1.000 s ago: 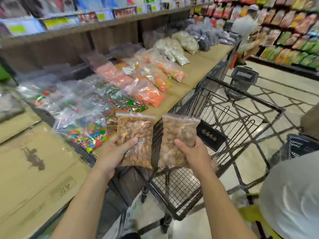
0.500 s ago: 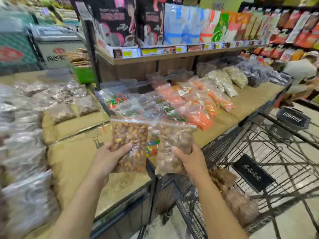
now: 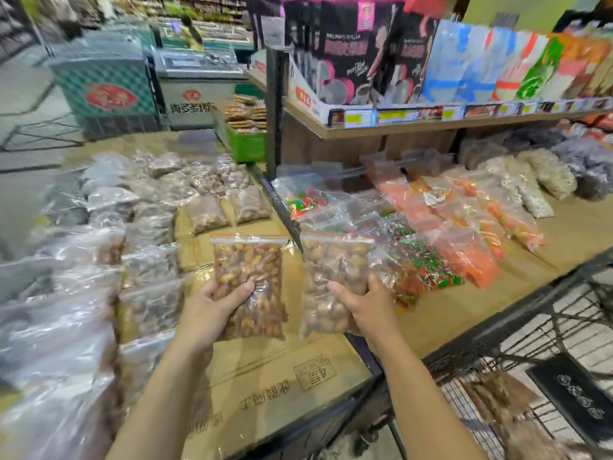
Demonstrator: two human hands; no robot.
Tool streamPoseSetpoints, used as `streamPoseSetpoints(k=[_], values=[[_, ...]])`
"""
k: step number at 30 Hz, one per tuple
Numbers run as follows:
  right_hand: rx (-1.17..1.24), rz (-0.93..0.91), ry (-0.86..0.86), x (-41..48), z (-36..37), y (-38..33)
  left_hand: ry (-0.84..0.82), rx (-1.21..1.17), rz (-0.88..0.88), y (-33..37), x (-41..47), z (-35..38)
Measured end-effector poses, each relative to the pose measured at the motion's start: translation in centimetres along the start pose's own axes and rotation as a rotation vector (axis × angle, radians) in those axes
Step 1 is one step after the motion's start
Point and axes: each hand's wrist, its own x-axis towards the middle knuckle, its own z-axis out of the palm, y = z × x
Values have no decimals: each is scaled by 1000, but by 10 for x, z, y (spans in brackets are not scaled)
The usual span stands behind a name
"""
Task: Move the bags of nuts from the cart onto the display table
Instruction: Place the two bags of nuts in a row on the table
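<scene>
Left hand (image 3: 212, 310) is gripping a darker nut bag (image 3: 248, 270), right hand (image 3: 365, 303) a paler nut bag (image 3: 335, 260), both above bare counter (image 3: 282, 370); stocked bags (image 3: 149, 260) are lying left of the hands, brown bags (image 3: 494, 396) are waiting in the cart (image 3: 564, 330) to their right.

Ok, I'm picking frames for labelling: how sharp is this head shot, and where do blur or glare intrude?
Head view: the darker nut bag, paler nut bag, left hand and right hand are fairly sharp; clear bags at the left edge smear and glare; the shelf packets look blotchy; the cart is soft.
</scene>
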Motion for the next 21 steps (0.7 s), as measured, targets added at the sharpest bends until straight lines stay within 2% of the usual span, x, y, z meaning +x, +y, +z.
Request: streamPoseSetpoints(k=[9,21], values=[[0,-13,-151,68,40,-7,145,-42,-37,0,40,-18],[-20,-74,-365,177,62,-29,360,-24,-16,16,95,14]])
